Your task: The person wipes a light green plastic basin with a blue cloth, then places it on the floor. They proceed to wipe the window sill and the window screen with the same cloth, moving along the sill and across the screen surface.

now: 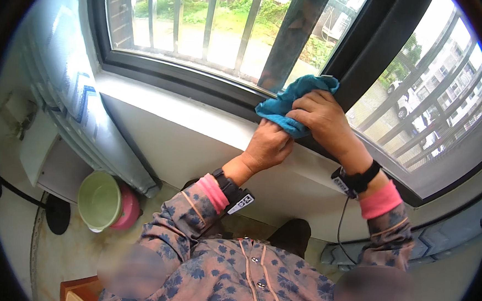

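A blue cloth (287, 108) lies bunched against the lower right corner of a dark-framed window pane (231, 34). My right hand (319, 116) grips the cloth from above, its fingers folded into it against the dark frame. Just to the left and lower, my left hand (268, 144) holds the cloth's lower edge, close over the white windowsill (177, 111). Both wrists wear black bands with small devices. The fingertips of both hands are partly hidden by the cloth.
Metal bars stand outside the glass. A patterned curtain (90, 112) hangs at left. On the floor are a light green basin (99, 199) and a pink one (129, 208), beside a white cabinet (62, 164). A screened window section (426, 91) is at right. A cable (339, 227) hangs below my right wrist.
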### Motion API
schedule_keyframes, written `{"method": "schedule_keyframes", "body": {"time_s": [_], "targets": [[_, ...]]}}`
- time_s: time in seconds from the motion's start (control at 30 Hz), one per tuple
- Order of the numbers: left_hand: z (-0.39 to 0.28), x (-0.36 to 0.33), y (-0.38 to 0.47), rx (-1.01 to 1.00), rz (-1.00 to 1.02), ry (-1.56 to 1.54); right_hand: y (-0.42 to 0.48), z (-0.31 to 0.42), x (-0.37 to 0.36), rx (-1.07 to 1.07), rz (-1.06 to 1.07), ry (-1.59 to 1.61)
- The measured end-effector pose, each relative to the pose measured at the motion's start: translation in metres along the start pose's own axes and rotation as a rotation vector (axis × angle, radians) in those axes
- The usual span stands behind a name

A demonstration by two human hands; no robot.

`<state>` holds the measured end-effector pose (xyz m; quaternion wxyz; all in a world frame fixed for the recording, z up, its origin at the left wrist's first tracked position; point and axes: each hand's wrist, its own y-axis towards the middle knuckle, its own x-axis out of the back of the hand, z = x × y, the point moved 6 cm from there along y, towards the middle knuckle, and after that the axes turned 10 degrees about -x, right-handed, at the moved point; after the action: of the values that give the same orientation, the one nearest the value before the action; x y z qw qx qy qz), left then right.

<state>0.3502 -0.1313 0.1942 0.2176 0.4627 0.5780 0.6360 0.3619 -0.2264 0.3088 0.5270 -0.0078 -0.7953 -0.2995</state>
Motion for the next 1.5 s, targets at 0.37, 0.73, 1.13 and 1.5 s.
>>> {"method": "schedule_keyframes", "body": {"time_s": [0.37, 0.73, 1.13, 1.5], "targets": [[-0.067, 0.009, 0.005, 0.252, -0.007, -0.460, -0.134, 0.039, -0.051, -0.976, -0.422, 1.483], [-0.004, 0.059, 0.078, 0.189, -0.458, -0.047, -0.150, 0.034, -0.004, -0.742, -0.590, 0.925], [0.067, 0.053, 0.075, -0.597, 0.090, 0.546, -0.121, 0.032, -0.067, -0.641, -0.358, 0.904], [0.110, 0.155, 0.146, -0.258, -0.479, 0.595, -0.117, 0.035, -0.082, -0.605, -0.316, 0.776]]}}
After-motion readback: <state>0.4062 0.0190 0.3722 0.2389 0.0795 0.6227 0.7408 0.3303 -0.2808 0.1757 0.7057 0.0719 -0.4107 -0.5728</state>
